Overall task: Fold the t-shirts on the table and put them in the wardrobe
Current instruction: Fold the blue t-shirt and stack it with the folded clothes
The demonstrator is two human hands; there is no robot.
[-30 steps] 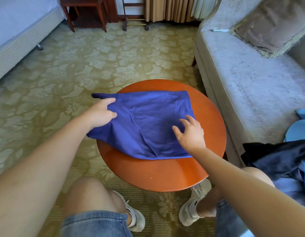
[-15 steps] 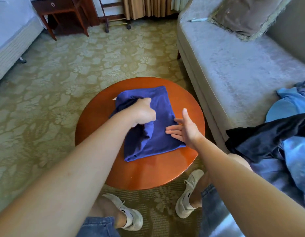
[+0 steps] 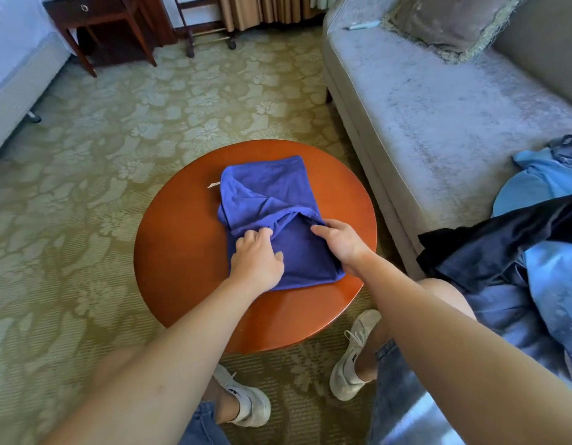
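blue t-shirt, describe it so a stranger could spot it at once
A round wooden table stands beside the grey sofa. The t-shirt lies half folded on it. Unlike the clothes heaped on the sofa, it is alone and deep blue.

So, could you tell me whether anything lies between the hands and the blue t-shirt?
Nothing visible does: the left hand and right hand both touch the blue t-shirt on the table. The wardrobe is out of view.
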